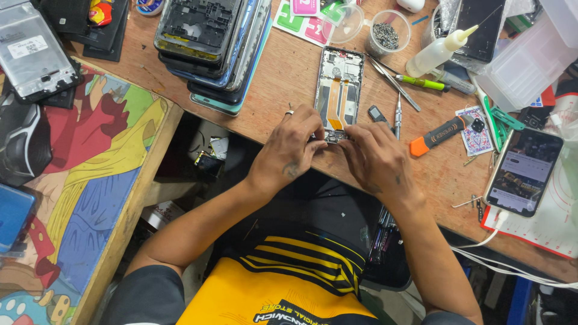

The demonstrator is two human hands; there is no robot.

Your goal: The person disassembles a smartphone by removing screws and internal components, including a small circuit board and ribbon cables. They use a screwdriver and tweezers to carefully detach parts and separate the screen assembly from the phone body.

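— Where's the opened phone [339,90]?
— Flat on the wooden counter [289,78]. The left hand [289,147] and right hand [376,159] pinch its lower end, fingers narrow, perhaps around a small part.
— Containers?
— A clear cup [388,31] holds tiny screws; its lid [343,24] lies beside.
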